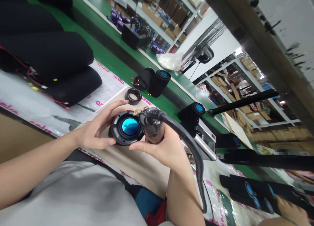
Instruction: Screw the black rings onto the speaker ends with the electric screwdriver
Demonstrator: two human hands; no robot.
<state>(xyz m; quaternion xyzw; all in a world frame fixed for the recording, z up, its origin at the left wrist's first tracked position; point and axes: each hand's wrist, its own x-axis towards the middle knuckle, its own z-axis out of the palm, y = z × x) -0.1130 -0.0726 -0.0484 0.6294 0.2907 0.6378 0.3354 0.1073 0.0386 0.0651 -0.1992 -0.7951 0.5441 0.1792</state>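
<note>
My left hand (95, 129) curves around the side of a black cylindrical speaker (118, 134), thumb and fingers gripping its rim. The speaker's end faces up, showing a shiny blue disc in a black ring. My right hand (163, 145) is closed around a dark corded electric screwdriver (154, 131), held right beside the speaker; its tip is hidden. A thick black cable runs from the tool's top down past my right forearm. Just beyond my left fingertips lies a loose black ring (133, 96).
Black fabric-covered cylinders (68, 85) with red wires lie at left. Further speakers (159, 83) stand on the green bench (117, 59). A metal device (207, 141) sits to the right. Another person's hand (291, 211) is among speakers at lower right.
</note>
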